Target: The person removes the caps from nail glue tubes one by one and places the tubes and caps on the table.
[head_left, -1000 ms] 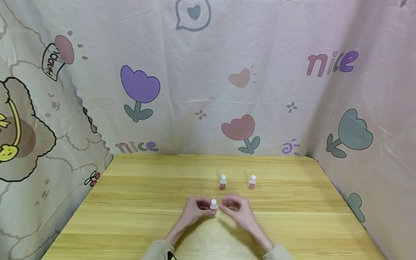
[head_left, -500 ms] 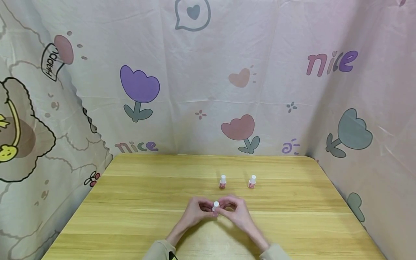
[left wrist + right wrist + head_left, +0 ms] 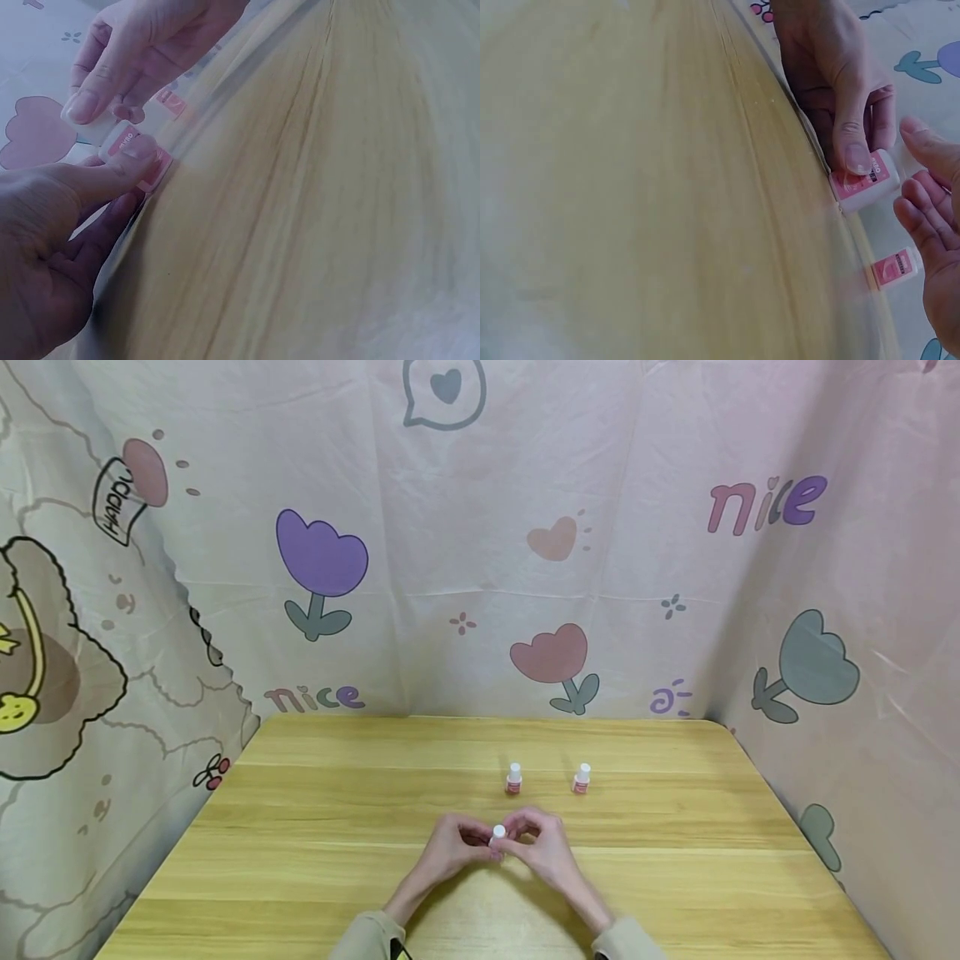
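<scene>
A small white bottle [image 3: 868, 191] with a pink label stands upright at the middle of the table's near half. My left hand [image 3: 450, 843] grips its lower body, the thumb pressed over the label in both wrist views. From the other side, the thumb and fingers of my right hand [image 3: 546, 847] pinch the white cap [image 3: 498, 832]. Part of that cap [image 3: 96, 132] shows beneath the right thumb in the left wrist view. Farther back, two similar bottles stand side by side, one [image 3: 513, 781] behind the hands and one [image 3: 581, 781] to its right.
The pale wooden table [image 3: 337, 785] reaches back to a printed cloth backdrop [image 3: 465, 560]. More patterned cloth hangs along the left [image 3: 67, 827] and right sides. Another bottle [image 3: 895, 268] shows just past the hands in the right wrist view.
My right hand has moved left and closed its fingertips on the cap. The held bottle has shifted slightly right and nearer. The two back bottles have stayed in place.
</scene>
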The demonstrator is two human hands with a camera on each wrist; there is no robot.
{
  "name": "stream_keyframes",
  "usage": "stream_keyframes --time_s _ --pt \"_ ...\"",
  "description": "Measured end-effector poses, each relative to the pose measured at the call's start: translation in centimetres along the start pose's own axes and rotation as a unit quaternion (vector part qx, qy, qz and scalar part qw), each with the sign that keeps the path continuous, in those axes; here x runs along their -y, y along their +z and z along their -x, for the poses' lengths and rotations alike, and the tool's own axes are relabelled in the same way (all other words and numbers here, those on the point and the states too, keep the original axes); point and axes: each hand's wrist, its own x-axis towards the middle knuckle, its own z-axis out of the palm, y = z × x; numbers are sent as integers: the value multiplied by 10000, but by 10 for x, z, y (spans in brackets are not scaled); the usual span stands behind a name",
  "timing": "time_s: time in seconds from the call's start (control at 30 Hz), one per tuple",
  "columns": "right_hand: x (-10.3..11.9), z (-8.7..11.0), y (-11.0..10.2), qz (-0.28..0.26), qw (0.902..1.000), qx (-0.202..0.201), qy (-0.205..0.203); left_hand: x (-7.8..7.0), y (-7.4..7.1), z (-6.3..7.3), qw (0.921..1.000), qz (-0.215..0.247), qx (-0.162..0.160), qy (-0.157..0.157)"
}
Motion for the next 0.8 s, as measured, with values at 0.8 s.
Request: stream_keyframes --time_s 0.8 --pt "-13 -2 1 114 9839 -13 -1782 3 -3 -3 9979 -420 194 463"
